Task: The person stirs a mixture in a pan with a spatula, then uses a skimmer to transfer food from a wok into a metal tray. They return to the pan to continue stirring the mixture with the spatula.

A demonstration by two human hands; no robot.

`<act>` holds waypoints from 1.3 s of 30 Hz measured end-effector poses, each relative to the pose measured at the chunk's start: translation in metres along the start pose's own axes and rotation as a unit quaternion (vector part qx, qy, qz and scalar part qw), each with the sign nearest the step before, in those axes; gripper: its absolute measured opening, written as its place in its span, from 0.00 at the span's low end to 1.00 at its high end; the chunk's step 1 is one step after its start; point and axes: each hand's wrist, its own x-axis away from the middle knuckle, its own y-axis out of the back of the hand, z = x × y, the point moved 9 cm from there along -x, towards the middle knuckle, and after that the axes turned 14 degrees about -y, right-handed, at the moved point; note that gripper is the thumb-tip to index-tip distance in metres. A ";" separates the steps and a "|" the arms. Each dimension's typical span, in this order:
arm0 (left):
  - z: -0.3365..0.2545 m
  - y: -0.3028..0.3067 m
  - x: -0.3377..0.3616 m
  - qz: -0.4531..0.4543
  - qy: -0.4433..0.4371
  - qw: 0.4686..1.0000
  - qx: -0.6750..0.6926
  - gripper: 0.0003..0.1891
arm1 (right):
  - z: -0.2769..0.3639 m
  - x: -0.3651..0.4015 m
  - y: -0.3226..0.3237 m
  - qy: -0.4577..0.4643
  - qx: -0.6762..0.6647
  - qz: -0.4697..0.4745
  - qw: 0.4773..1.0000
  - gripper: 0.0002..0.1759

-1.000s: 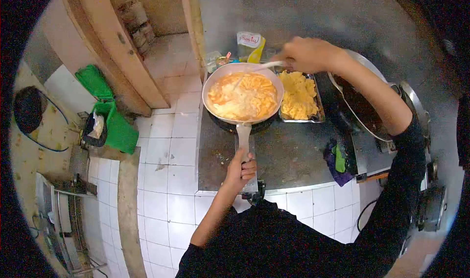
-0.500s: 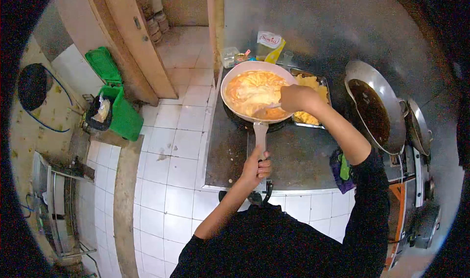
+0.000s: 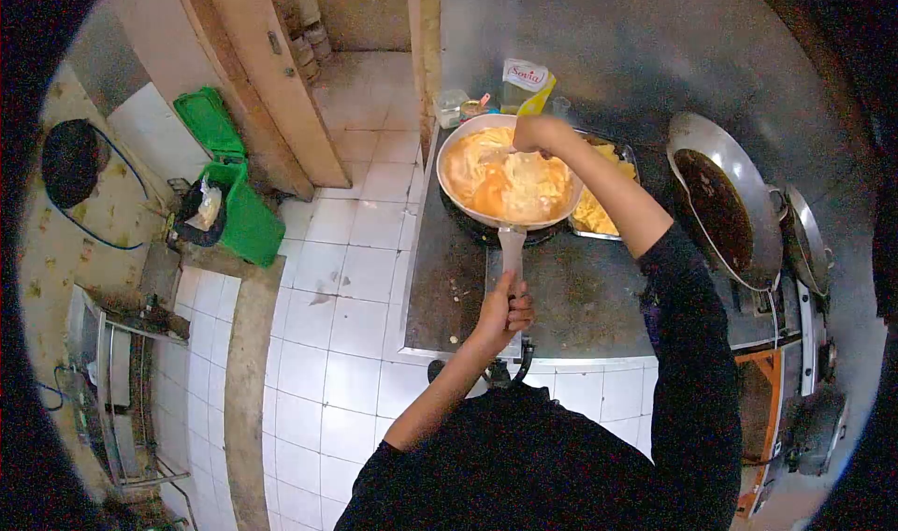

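Note:
My left hand (image 3: 505,314) is wrapped round the pale handle (image 3: 512,248) of a frying pan (image 3: 510,222) on the stove. Inside the pan lies a layer of orange-yellow egg (image 3: 522,194), partly set and partly runny. My right hand (image 3: 543,136) is closed above the pan's far side, gripping a spatula (image 3: 494,156) that dips into the egg; my fingers hide most of it. A metal tray (image 3: 599,235) holding cooked yellow egg pieces (image 3: 593,215) stands just right of the pan, partly behind my right forearm.
Right of the tray, a large wok (image 3: 756,194) holds dark oil, with another pan (image 3: 806,241) beyond. Behind the frying pan stand an oil pouch (image 3: 527,87) and a clear container (image 3: 450,106). A green bin (image 3: 251,222) with its lid raised is on the left floor.
My right hand has moved the spatula from the pan's near right to its far side. More runny orange egg shows near the middle. My left hand still grips the handle; the view has shifted slightly.

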 end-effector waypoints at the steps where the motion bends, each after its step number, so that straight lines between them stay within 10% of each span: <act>1: 0.000 0.001 0.000 0.001 -0.002 1.000 -0.002 0.17 | -0.006 -0.011 0.001 0.001 -0.001 -0.002 1.000 0.11; 6: 0.002 0.000 -0.004 0.026 0.007 1.000 0.006 0.17 | -0.067 -0.005 0.022 -0.076 -0.321 0.093 0.939 0.08; 9: -0.001 -0.002 0.000 0.021 0.001 1.000 -0.008 0.17 | -0.101 0.002 0.038 0.016 -0.057 0.129 0.990 0.09; 11: 0.000 -0.005 0.000 0.033 0.012 0.999 0.000 0.17 | -0.133 0.044 0.046 -0.133 -0.213 0.234 0.939 0.14; 25: 0.000 -0.010 0.002 0.048 0.028 0.998 -0.013 0.18 | -0.105 0.074 -0.072 -0.014 -0.285 0.390 0.876 0.12; 37: 0.002 -0.006 0.002 0.038 0.035 0.998 -0.037 0.19 | -0.028 0.030 -0.109 -0.067 -0.535 0.242 0.807 0.13; 39: 0.001 -0.008 0.000 0.048 0.032 0.998 -0.011 0.19 | 0.002 0.011 -0.095 0.115 -0.091 0.055 0.988 0.10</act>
